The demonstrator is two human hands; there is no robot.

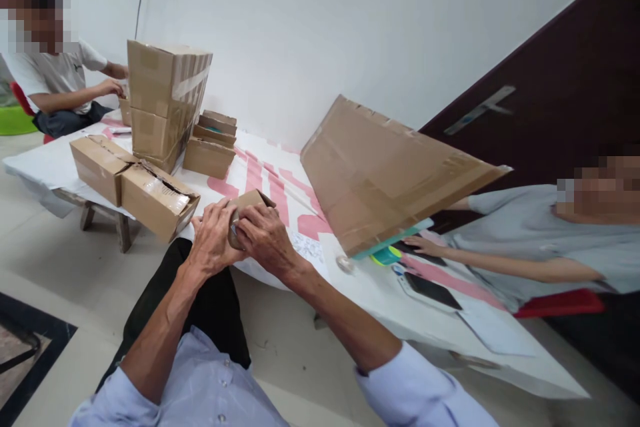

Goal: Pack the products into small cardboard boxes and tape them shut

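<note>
Between my hands, at the near table edge, is a small brown cardboard box [254, 199], its top edge facing up and partly covered by my fingers. My left hand [214, 233] wraps round its left side. From the right, my right hand [264, 230] grips the box with bent fingers over its near side. Just left of my hands lie two long cardboard boxes, a nearer one [150, 197] with a torn, taped top and a farther one [97, 163]. Small open boxes [207, 157] stand in a row beyond.
Tall stacked cartons [150, 90] rise at the left. A large cardboard panel [390, 167] leans over the white-covered table [400, 307]. Right of it are a tape roll [386, 255], a phone [433, 290] and papers [495, 330]. One person sits at far left, another at right.
</note>
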